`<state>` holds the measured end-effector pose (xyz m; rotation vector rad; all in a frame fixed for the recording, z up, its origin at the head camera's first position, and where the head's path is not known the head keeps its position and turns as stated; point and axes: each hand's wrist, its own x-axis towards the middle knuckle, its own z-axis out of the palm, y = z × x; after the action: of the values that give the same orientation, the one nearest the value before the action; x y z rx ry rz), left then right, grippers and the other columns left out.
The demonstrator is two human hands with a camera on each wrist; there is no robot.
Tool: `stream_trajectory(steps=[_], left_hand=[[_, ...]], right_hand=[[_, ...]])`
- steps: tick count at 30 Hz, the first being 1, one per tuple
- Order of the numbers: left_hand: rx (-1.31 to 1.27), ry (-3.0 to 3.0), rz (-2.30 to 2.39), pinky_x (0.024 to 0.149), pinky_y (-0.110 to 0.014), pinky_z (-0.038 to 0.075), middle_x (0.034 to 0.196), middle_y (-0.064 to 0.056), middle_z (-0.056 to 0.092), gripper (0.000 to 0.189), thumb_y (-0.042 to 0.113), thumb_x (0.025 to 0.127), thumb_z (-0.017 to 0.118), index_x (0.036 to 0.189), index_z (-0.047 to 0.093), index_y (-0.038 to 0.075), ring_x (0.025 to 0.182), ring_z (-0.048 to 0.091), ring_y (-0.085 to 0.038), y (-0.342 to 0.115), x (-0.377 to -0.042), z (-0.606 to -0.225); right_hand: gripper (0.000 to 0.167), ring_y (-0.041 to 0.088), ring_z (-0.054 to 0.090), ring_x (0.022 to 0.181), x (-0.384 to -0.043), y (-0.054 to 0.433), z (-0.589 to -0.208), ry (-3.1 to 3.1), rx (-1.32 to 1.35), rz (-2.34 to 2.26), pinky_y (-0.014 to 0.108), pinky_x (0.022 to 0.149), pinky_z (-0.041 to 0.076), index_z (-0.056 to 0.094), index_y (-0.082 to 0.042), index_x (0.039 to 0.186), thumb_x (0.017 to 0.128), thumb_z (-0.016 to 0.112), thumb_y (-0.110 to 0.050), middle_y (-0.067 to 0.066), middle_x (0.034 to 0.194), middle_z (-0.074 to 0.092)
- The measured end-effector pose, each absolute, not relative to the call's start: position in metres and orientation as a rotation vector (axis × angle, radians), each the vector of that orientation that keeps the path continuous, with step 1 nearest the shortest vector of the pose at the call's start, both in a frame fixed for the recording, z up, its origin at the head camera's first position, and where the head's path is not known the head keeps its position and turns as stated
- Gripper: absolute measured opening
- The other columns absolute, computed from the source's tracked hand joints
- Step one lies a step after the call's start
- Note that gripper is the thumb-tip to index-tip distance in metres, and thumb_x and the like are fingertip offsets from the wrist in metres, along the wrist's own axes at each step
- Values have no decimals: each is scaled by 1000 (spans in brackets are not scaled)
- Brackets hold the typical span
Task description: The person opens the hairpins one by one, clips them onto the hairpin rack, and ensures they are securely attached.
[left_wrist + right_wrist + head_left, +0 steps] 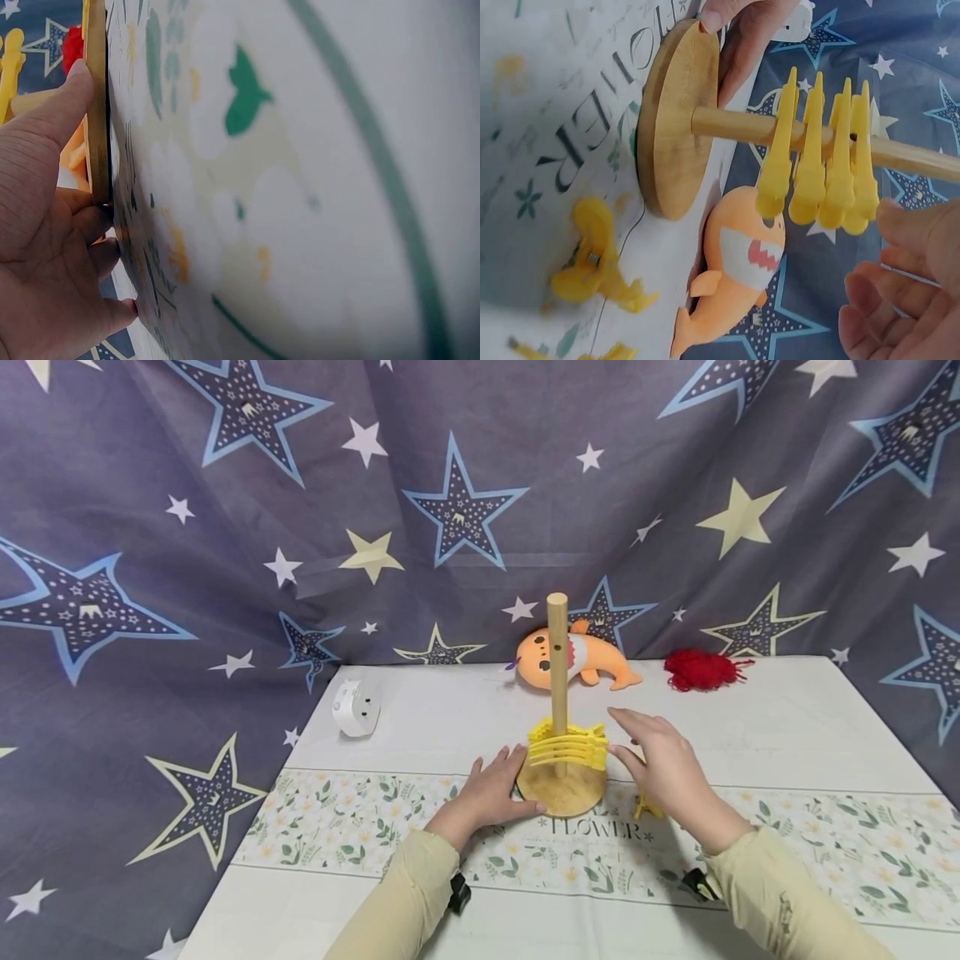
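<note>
A wooden stand, a round base (pixel 562 797) with an upright post (pixel 558 672), stands on the table. Several yellow plastic clips (pixel 567 750) hang around the lower post in a close stack. My left hand (pixel 491 789) holds the base at its left side, thumb on the front rim and fingers around the back edge. To the right of the stack is my right hand (pixel 671 768), thumb and fingers apart with nothing between them. In the right wrist view its thumb (pixel 907 232) is right at the ends of the clips. Under that hand lies a loose yellow clip (pixel 592 259), partly hidden in the head view.
Behind the stand lies an orange toy shark (pixel 600 660), partly covered by the post. A red bundle of yarn (pixel 701 670) is at the back right, a white plug-like device (pixel 356 708) at the back left. A starry curtain (pixel 465 410) hangs behind the table.
</note>
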<state>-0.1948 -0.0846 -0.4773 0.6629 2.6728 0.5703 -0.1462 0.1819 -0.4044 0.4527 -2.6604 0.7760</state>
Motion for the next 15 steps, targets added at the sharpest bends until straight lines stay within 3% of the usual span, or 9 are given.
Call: stream_trajectory(steps=[7,15], left_hand=[[656,2663,572,118,-54,3,161,-6,19,99,61,86,64,158,15,14,148,13,-25,-85,-195,-477],[649,2666,576,118,-53,2,161,-7,20,100,61,85,64,158,15,14,148,13,-25,-85,-195,-479]], right_hand=[[43,32,62,89,-136,207,-411,-2670,332,751,50,71,51,62,0,127,87,73,-10,19,115,67],[39,33,63,88,-124,237,-425,-2733,262,764,51,67,50,63,1,122,87,73,-13,22,115,65]])
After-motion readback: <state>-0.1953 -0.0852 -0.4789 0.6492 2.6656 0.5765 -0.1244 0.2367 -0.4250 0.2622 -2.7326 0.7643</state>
